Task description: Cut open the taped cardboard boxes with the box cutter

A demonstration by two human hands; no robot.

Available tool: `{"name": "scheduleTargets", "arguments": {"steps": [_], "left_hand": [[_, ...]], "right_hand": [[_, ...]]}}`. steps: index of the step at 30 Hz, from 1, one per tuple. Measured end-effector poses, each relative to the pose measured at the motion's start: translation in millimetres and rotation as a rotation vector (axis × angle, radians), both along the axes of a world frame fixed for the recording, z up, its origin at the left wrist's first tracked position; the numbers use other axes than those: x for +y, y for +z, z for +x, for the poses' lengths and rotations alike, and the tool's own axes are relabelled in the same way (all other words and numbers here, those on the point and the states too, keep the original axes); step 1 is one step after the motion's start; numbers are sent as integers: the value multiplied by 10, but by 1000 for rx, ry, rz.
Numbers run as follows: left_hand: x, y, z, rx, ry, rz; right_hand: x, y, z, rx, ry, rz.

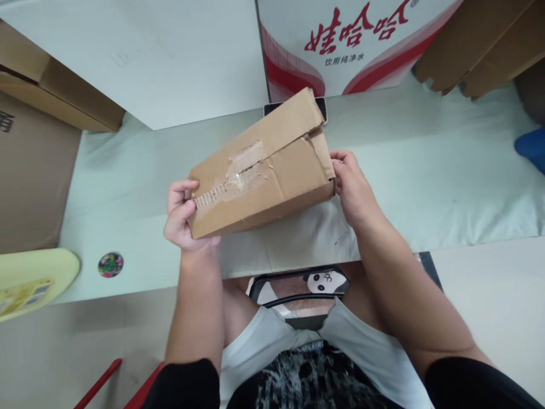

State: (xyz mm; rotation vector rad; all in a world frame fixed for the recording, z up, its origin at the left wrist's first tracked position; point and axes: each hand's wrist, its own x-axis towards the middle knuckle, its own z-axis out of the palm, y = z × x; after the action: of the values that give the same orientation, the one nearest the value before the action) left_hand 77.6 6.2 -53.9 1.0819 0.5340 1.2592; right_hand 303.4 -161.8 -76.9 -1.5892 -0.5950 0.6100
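A brown cardboard box [289,170] is held up at a tilt over the cloth-covered table, its right end higher than its left. Torn tape and a ripped strip run along the seam of its upper face. My left hand [181,218] grips the left end, with fingers on top and the palm underneath. At the right end, my right hand [351,184] has its fingers closed at the edge by a folded flap; some fingertips are hidden behind the box. Partly covered by the box's far corner lies a dark, white-rimmed flat object [321,104].
A large white carton [204,57] and a white-and-red carton [293,51] stand at the back. Brown cartons [34,165] are at left, others [472,45] at right. A round colourful disc [110,264] and pale yellow container [38,278] lie front left. A blue object [532,149] is far right.
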Motion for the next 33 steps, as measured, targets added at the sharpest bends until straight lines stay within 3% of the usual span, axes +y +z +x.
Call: {"name": "scheduleTargets", "arguments": {"steps": [6, 14, 22, 28, 33], "left_hand": [[17, 21, -17, -61, 55, 28], [26, 9, -39, -74, 50, -161], [46, -10, -19, -86, 22, -237], [-12, 64, -7, -118, -39, -252], [-33, 96, 20, -124, -13, -291]], "right_hand": [[-12, 4, -46, -40, 130, 70], [-30, 150, -81, -163, 162, 200], [-26, 129, -84, -160, 180, 271], [-39, 110, -66, -156, 200, 263], [-45, 112, -68, -148, 206, 249]]}}
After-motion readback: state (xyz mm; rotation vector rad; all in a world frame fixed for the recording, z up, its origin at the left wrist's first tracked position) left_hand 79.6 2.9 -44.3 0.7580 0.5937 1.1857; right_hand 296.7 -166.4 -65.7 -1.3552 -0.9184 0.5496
